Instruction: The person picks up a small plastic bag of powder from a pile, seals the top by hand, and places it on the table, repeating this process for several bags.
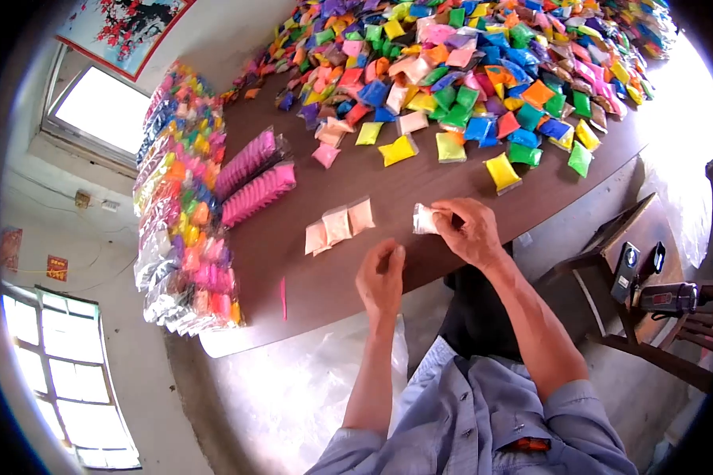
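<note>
My right hand (469, 229) pinches a small clear packet with white filling (425, 220) between thumb and fingers, just above the brown table (325, 293). To its left, my left hand (381, 275) is closed with its fingers curled in near the table's front edge, and no object shows in it. Just beyond the left hand, a short row of pale peach packets (337, 225) lies on the table, side by side and slightly overlapping.
A large heap of small colourful packets (451, 99) covers the far side. Pink packets in bundled rows (258, 194) lie left, beside stacked bags of mixed packets (186, 214). A thin pink stick (284, 298) lies near the front. A wooden stool (650, 237) stands right.
</note>
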Motion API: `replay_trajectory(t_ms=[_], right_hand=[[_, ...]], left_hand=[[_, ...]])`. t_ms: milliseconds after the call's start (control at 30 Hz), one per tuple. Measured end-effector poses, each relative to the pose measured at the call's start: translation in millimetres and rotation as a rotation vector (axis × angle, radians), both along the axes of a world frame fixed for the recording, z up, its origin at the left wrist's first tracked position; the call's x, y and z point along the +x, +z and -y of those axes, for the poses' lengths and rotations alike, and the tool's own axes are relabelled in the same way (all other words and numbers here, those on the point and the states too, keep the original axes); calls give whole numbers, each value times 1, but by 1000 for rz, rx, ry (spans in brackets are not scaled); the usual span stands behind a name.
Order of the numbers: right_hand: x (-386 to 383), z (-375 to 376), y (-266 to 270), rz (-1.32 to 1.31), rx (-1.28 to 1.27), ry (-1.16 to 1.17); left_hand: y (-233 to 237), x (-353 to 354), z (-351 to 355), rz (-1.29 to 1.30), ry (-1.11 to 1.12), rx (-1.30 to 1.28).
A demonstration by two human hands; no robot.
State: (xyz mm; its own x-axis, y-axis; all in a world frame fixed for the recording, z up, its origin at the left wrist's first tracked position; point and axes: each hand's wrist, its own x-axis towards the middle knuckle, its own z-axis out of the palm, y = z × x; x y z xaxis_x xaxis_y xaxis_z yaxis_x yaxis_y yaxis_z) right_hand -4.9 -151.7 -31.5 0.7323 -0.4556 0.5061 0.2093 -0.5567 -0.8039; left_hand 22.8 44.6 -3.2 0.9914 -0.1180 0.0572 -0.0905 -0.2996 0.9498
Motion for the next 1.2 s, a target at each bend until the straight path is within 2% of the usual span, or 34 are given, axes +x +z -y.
replay_trajectory(t_ms=[67,133,300,367,400,467,600,667,733,767,867,933,1000,1133,1200], right_hand=[[0,-2,-1,12,-38,-10],[2,-4,-1,27,-83,-21],[-3,-8,6,-23,-182,-140],[-5,-10,7,-53,-212,-154],[-6,-11,6,-77,-205,-165],[-5,-12,6,-99,-199,-181],[-8,-11,5,-46,-184,-242],[-9,-13,6,-11,-177,-263],[-12,-12,8,-1,-143,-230],[-13,-9,6,40,-163,-197],[-22,-12,10,10,-109,-189],[-28,-9,6,27,-172,-188],[-35,-7,4,-44,-206,-114],[-40,-3,2,-80,-222,-55],[-42,-2,3,-146,-205,-29]], left_hand=[[-10,-5,-37,45,37,55],[-17,-4,-81,354,103,247],[-3,22,-185,297,332,474],[4,34,-220,556,351,941],[6,37,-232,556,356,945],[9,44,-249,405,151,1002],[0,62,-268,508,77,1037],[2,65,-266,537,63,1019],[7,69,-264,436,29,1154],[-7,76,-281,515,20,1156],[-7,80,-277,505,10,1188],[-2,78,-269,504,44,1185],[5,75,-264,423,34,1263],[-3,84,-275,507,65,1303],[1,86,-274,381,37,1312]])
